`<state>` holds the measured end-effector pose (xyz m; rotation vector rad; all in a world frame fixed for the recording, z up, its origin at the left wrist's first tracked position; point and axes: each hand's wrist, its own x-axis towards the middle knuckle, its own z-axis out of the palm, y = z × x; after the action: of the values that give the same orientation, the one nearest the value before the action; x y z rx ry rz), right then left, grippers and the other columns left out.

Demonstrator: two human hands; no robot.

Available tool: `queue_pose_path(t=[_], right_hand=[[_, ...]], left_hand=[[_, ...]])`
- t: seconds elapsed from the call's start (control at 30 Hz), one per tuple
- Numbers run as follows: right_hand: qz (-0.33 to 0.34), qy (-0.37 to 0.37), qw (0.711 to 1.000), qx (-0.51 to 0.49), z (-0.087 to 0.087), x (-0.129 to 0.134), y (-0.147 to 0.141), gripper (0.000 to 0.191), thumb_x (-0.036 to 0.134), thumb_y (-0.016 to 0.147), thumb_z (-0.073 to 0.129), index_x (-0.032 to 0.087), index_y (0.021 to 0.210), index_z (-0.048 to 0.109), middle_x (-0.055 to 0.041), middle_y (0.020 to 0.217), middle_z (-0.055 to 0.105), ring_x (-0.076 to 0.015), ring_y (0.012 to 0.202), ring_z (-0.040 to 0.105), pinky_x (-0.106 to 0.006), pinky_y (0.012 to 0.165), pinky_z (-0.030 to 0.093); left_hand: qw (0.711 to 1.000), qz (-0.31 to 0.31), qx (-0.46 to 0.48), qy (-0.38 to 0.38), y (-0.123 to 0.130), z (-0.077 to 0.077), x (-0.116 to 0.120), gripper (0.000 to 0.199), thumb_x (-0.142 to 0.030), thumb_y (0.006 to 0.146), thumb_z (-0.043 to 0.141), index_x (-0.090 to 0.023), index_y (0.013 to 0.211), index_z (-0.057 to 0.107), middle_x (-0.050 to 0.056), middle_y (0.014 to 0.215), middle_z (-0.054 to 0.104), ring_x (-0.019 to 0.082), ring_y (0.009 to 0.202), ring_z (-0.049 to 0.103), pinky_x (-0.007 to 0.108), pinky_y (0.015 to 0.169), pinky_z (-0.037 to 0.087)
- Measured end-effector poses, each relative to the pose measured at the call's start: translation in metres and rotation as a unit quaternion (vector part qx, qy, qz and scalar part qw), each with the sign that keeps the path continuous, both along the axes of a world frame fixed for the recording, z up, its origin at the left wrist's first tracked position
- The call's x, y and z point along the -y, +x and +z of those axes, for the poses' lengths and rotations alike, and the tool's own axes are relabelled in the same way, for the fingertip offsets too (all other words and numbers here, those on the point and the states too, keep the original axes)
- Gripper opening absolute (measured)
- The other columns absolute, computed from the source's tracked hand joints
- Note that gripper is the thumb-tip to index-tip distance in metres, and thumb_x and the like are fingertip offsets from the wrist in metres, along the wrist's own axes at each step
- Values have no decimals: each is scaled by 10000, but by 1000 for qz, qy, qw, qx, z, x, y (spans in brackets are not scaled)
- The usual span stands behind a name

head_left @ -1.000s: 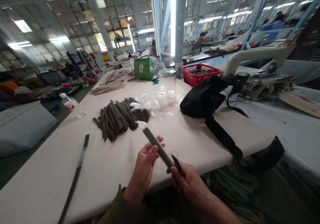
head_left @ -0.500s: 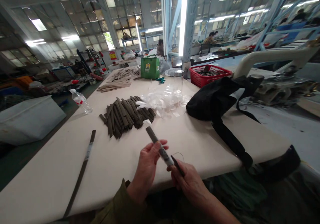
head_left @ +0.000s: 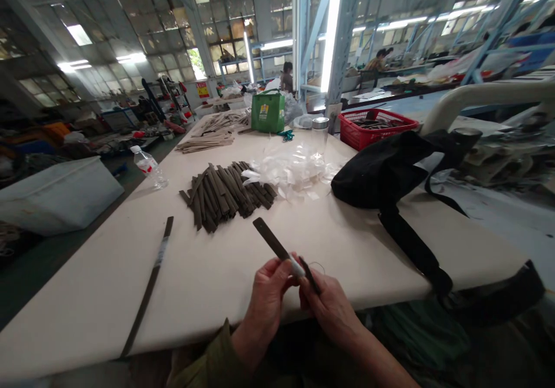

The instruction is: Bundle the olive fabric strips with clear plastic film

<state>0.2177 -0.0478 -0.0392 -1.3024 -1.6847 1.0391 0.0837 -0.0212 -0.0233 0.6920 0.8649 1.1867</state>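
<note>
A dark flat strip (head_left: 272, 237) slants up and away from my left hand (head_left: 269, 295), whose thumb and fingers pinch it near a wrap of clear plastic (head_left: 296, 265). My right hand (head_left: 327, 304) is closed beside it, on the strip's lower part, and a dark end (head_left: 309, 274) sticks up from its fingers. The two hands nearly touch above the table's front edge. On the left of the table lies a long dark strip (head_left: 150, 289) with a clear band round it. Beyond my hands is a pile of dark strips (head_left: 221, 197) beside clear plastic pieces (head_left: 295, 165).
A black bag (head_left: 377, 174) with a hanging strap lies at the right, before a red basket (head_left: 375, 128). Farther back stand a green bag (head_left: 267, 112) and a lidded jar (head_left: 319, 136). A plastic bottle (head_left: 150, 168) is at the left edge. People sit in the background.
The plastic on the held strip has slid down towards my right hand, and more of the strip's bare upper part shows. My left hand has moved closer to my right. The view has shifted slightly.
</note>
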Motion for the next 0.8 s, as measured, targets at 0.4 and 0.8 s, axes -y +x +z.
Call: queue_pose_path(t=[0.4, 0.8], right_hand=[[-39, -136, 977, -160, -1, -18, 34, 528, 649, 847, 490, 169, 1034, 605, -64, 738, 647, -181, 563, 594, -289, 500, 469], [-141, -132, 961, -196, 5, -33, 87, 565, 640, 802, 554, 139, 1058, 606, -10, 649, 575, -98, 436, 450, -227, 404, 336]], left_hand=[[957, 109, -233, 134, -114, 56, -43, 476, -370, 728, 715, -128, 1132, 648, 82, 845, 725, 177, 775, 648, 279, 698, 492], [584, 40, -805, 95, -262, 49, -139, 505, -441, 675, 635, -125, 1067, 671, 99, 860, 720, 258, 721, 642, 312, 639, 429]])
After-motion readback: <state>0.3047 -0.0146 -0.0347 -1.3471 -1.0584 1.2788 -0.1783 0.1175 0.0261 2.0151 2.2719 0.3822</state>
